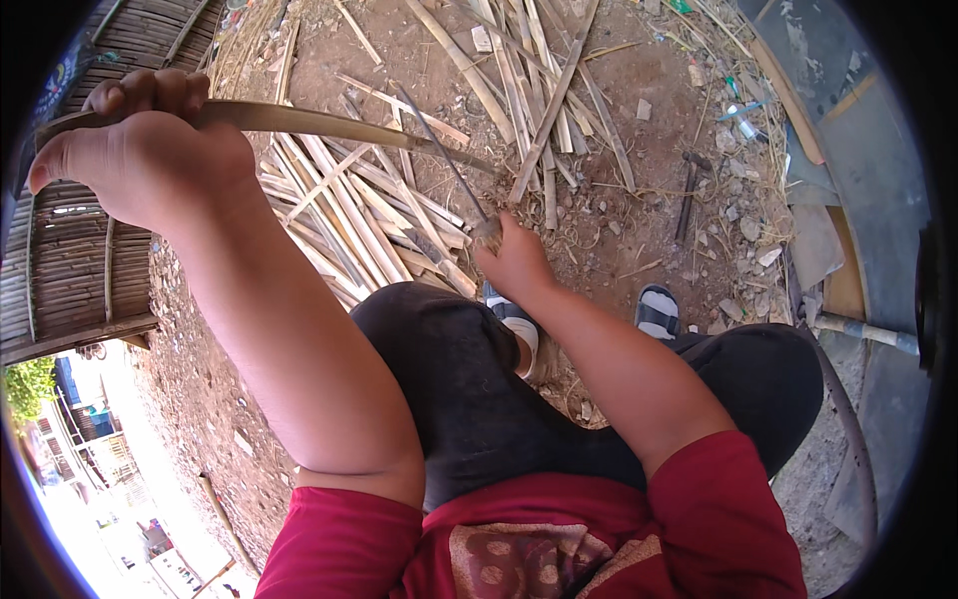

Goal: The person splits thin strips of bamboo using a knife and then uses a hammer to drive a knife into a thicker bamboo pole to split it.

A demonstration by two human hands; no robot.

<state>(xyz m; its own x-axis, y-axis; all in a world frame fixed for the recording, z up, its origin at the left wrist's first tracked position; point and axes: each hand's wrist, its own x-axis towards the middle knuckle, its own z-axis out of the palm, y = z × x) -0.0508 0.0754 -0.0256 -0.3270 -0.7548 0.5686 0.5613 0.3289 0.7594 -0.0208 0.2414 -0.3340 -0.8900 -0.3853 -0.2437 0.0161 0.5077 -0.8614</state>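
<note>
At the far left stands a wall of thin sticks (60,265), set close in rows. In front of it, up high, is the person's left hand (190,155). Its fingers are curled tight around a long brown strip (299,121) that looks like bamboo. The strip sticks out to the right of the hand and bends down a little, over the dirt ground (215,344).

Below the strip lies a messy pile of pale sticks (344,215), crossing each other every way. Next come the person's black pants (449,384), with the knees bent and spread wide.

Near the middle, the right hand (519,260) is closed around the brown handle of a long, thin, dark blade (465,186). The blade points up and to the left, and it crosses the strip near the strip's right end — it is hard to tell if the two touch.

Above the right hand, more long sticks (549,95) lie in a loose heap. Farther right is a foot in a dark and pale sandal (658,310). Above that, a dark tool (687,200) — shaped like a hammer — lies on the dirt near small stones. At the far right are big gray sheets (883,165).
</note>
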